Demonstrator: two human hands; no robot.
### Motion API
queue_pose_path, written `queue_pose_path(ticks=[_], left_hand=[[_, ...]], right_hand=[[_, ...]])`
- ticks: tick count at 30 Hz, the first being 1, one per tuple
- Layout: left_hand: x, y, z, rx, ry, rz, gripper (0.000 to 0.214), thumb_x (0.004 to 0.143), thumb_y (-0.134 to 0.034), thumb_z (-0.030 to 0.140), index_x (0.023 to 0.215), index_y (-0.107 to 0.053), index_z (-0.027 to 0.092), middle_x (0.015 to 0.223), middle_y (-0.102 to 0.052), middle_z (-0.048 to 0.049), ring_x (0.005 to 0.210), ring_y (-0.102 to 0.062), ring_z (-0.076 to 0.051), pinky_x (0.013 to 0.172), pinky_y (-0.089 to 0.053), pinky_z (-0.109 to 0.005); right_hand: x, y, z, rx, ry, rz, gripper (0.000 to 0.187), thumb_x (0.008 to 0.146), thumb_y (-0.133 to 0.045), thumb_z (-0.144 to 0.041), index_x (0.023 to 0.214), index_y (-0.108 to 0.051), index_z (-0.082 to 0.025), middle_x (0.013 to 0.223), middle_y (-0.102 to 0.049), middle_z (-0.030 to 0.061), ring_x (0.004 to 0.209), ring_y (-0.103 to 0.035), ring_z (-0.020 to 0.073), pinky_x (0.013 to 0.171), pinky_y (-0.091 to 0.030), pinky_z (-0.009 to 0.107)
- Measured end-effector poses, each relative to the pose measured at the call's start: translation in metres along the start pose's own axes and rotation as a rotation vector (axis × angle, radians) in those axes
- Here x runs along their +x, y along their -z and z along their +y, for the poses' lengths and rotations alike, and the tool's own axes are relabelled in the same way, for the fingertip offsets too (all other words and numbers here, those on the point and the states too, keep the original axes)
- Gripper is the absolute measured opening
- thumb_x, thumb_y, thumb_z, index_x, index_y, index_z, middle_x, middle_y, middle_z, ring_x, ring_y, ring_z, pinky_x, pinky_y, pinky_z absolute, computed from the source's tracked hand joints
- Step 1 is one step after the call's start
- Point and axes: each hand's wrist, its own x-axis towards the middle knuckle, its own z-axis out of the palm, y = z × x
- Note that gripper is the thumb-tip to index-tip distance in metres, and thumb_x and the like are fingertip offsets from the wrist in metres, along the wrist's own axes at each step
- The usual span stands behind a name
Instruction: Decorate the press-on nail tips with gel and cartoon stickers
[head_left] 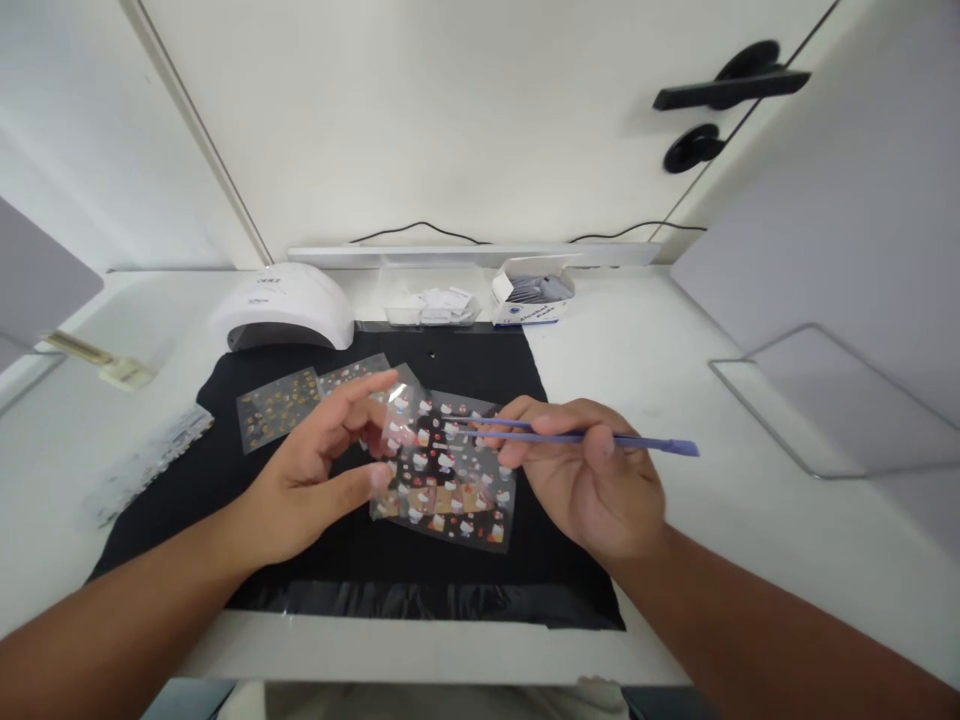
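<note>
My left hand (322, 470) grips the left edge of a clear sticker sheet (465, 520) printed with small white cat figures and red bits. Its thumb presses the sheet from the near side; some fingers are behind it. In my right hand (592, 470) is a pair of purple tweezers (645, 443), pinched between thumb and fingers. The tweezer tips point left, over the upper middle of the sheet; whether they touch it I cannot tell. A tan strip shows through the lower part of the sheet. Further sticker sheets (279, 408) lie on the black mat (480, 350) behind my left hand.
A white nail lamp (289, 300) stands at the back left. Behind the mat are a clear tray (431, 308) with small white packets and an open alcohol pad box (534, 292). A strip of nail tips (154, 460) lies left, and a metal frame (795, 473) stands right.
</note>
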Motion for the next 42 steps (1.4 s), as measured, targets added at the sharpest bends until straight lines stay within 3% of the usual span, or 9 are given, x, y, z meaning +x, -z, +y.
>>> queue_pose_path(ticks=[3,8,12,16,26,35,42], left_hand=[[-0.001,-0.007,0.005,-0.121,0.013,0.047,0.052,0.093,-0.069,0.026,0.14,-0.05,0.03,0.098,-0.064,-0.0044,0.083,-0.064,-0.016,0.072,-0.06,-0.029],[0.0,-0.011,0.004,-0.128,-0.039,0.121,0.055,0.09,-0.072,0.021,0.139,-0.05,0.034,0.087,-0.065,0.0005,0.076,-0.065,-0.013,0.062,-0.059,-0.021],[-0.003,-0.01,0.005,-0.019,-0.061,0.089,0.051,0.091,-0.069,0.016,0.136,-0.057,0.035,0.092,-0.069,0.0003,0.082,-0.069,-0.014,0.069,-0.061,-0.022],[-0.007,-0.011,0.009,0.131,-0.037,0.111,0.037,0.087,-0.071,0.011,0.121,-0.069,0.026,0.1,-0.073,-0.003,0.089,-0.073,-0.016,0.078,-0.063,-0.026],[-0.005,-0.012,0.01,0.156,0.016,0.178,0.03,0.083,-0.075,0.012,0.113,-0.073,0.02,0.096,-0.077,-0.0038,0.082,-0.076,-0.018,0.073,-0.066,-0.028],[-0.004,-0.013,0.015,0.025,0.107,0.165,0.033,0.083,-0.073,0.005,0.111,-0.071,0.022,0.087,-0.075,-0.0002,0.079,-0.073,-0.011,0.07,-0.06,-0.015],[-0.004,-0.01,0.01,-0.076,0.037,0.061,0.051,0.08,-0.077,0.006,0.123,-0.064,0.029,0.092,-0.066,0.002,0.077,-0.062,-0.008,0.075,-0.056,-0.015]], right_hand=[[0.0,-0.001,-0.001,-0.031,-0.013,-0.033,0.03,0.099,-0.054,-0.044,0.099,-0.079,-0.028,0.073,-0.077,0.0042,0.081,-0.071,0.0229,0.08,-0.058,0.044],[-0.001,-0.003,0.0,-0.07,-0.01,-0.051,0.029,0.097,-0.056,-0.047,0.096,-0.079,-0.029,0.071,-0.077,0.0045,0.082,-0.072,0.0236,0.078,-0.06,0.044],[-0.001,-0.002,0.002,-0.068,-0.028,-0.07,0.028,0.098,-0.057,-0.044,0.097,-0.079,-0.027,0.073,-0.077,0.0047,0.086,-0.073,0.023,0.082,-0.059,0.043],[0.0,-0.002,0.004,-0.052,-0.04,-0.085,0.029,0.099,-0.055,-0.044,0.098,-0.08,-0.028,0.074,-0.078,0.0035,0.089,-0.072,0.0218,0.083,-0.059,0.04],[-0.002,-0.002,0.006,-0.077,-0.043,-0.116,0.029,0.099,-0.055,-0.042,0.101,-0.08,-0.027,0.073,-0.077,0.0041,0.088,-0.07,0.0231,0.084,-0.057,0.041],[-0.001,-0.002,0.011,-0.11,0.117,-0.207,0.033,0.102,-0.051,-0.036,0.11,-0.078,-0.02,0.074,-0.075,0.0069,0.078,-0.069,0.021,0.08,-0.057,0.04],[-0.001,0.001,0.013,-0.144,0.145,-0.142,0.032,0.101,-0.051,-0.036,0.106,-0.079,-0.021,0.072,-0.076,0.0055,0.073,-0.067,0.0207,0.082,-0.054,0.041]])
